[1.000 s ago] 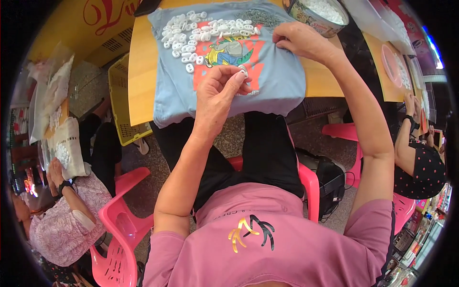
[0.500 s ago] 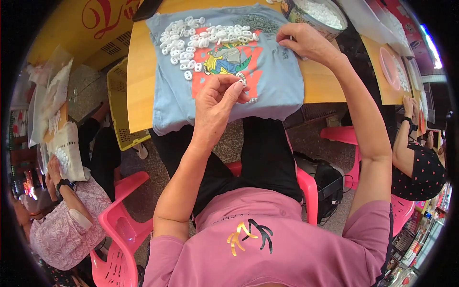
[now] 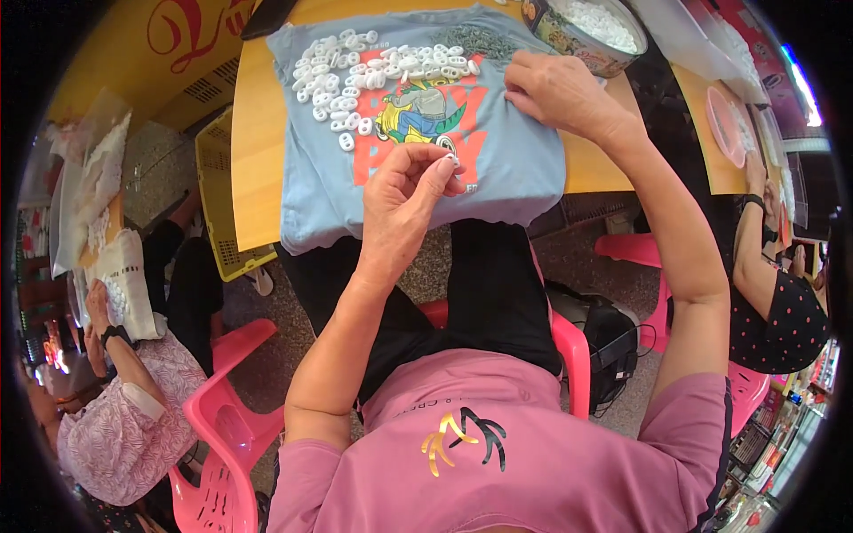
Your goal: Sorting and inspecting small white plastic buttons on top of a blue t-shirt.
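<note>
Left hand pinches a small white plastic piece; two-holed white ovals lie at its eleven o'clock. Right hand, at two o'clock, curls, grip unclear.

I identify red block lettering on the blue cloth over the near edge of the table, red script on the yellow panel beyond its left edge, and dark lettering on my pink shirt.

the right hand has shifted slightly nearer the person over the blue shirt.
</note>
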Demonstrator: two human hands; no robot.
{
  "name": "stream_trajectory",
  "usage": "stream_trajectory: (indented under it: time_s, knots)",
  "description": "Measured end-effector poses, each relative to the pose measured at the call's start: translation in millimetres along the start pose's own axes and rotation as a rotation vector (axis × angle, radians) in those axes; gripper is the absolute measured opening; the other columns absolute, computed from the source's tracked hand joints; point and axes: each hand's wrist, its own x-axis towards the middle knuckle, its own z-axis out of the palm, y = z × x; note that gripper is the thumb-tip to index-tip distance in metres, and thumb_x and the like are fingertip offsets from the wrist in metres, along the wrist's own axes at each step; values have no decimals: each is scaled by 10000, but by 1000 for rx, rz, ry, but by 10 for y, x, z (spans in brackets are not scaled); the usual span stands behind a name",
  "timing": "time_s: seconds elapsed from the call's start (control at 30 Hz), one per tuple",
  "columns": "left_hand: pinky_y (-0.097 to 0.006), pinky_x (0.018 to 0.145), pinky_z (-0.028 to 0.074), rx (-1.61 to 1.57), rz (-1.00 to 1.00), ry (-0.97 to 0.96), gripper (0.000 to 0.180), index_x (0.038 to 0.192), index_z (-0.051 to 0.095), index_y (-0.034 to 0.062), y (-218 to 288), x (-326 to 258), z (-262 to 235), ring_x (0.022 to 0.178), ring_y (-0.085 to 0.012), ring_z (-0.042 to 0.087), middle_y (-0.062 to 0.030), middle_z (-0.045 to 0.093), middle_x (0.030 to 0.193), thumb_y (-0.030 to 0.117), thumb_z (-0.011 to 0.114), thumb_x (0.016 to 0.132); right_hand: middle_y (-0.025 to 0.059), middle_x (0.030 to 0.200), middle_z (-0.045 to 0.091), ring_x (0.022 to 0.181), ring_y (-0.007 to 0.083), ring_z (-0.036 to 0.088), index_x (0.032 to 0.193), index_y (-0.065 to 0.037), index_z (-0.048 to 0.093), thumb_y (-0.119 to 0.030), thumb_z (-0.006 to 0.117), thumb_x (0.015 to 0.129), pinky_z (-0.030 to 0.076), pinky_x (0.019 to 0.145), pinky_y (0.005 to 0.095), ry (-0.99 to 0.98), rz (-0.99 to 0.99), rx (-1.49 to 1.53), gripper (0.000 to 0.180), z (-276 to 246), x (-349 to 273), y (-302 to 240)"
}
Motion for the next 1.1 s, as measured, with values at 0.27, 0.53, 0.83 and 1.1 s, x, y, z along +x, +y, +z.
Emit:
stream_trajectory:
  time_s: [0.27,0.53,0.83,1.1]
  knots:
    - [-245,732,513,-3,-4,-8,148,1037,582,-24,-3,30,-14,792,-121,638,-70,655,911,91,598,947,115,836,600,783,315,620,862,-49,583,-150,633,835,496,674,403,89,107,66,115,-12,-77,-79]
    - [-249,729,519,7,10,2,151,1039,584,-24,0,23,-7,789,-122,642,-78,663,910,93,600,946,73,883,612,833,296,628,910,-78,633,-171,640,845,497,706,395,22,141,83,114,-24,-130,4]
    - [-248,740,517,-8,2,4,159,1039,585,-26,5,12,-6,791,-123,640,-79,664,914,101,602,946,79,855,618,815,301,627,859,-69,600,-152,644,827,501,687,389,39,96,-62,99,-8,-124,-113]
    - [-254,738,515,-94,-43,46,170,1034,596,-17,-1,46,-16,791,-129,642,-75,664,915,111,630,928,58,853,663,742,106,613,1068,-53,646,-76,623,883,487,655,261,255,338,519,188,-118,-117,-348]
